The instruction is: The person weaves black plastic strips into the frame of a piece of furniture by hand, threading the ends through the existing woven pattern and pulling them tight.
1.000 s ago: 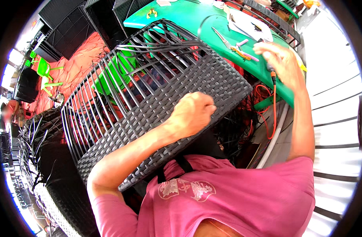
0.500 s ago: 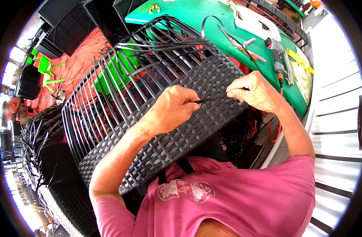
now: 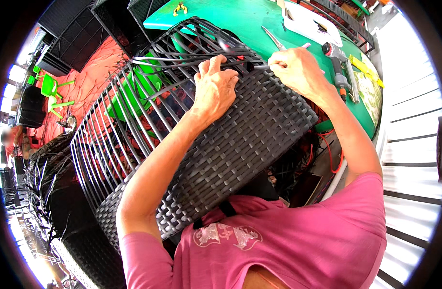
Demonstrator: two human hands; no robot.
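A half-woven black wicker panel (image 3: 240, 139) lies tilted across my lap, its near part closely woven and its far part bare bars (image 3: 120, 127) with long loose strips (image 3: 182, 60). My left hand (image 3: 215, 91) rests over the edge of the weave, fingers spread and bent down among the bars and strips. At the panel's far right edge, my right hand (image 3: 298, 72) pinches a flat plastic strip (image 3: 262, 68) between thumb and fingers. The strip runs left from it along the top of the weave.
A green table (image 3: 245, 24) behind the panel bears scissors (image 3: 273, 37), a corded power tool (image 3: 335, 65), a white tray (image 3: 308, 19) and yellow-handled pliers (image 3: 180, 8). Green chairs (image 3: 50, 86) stand on a red floor at the left. A corrugated wall (image 3: 409, 139) rises at right.
Both hands moved away from me to the weave's far edge and farther apart. The left let go of the strip it pinched, and its fingers spread. The panel's right end shifted right.
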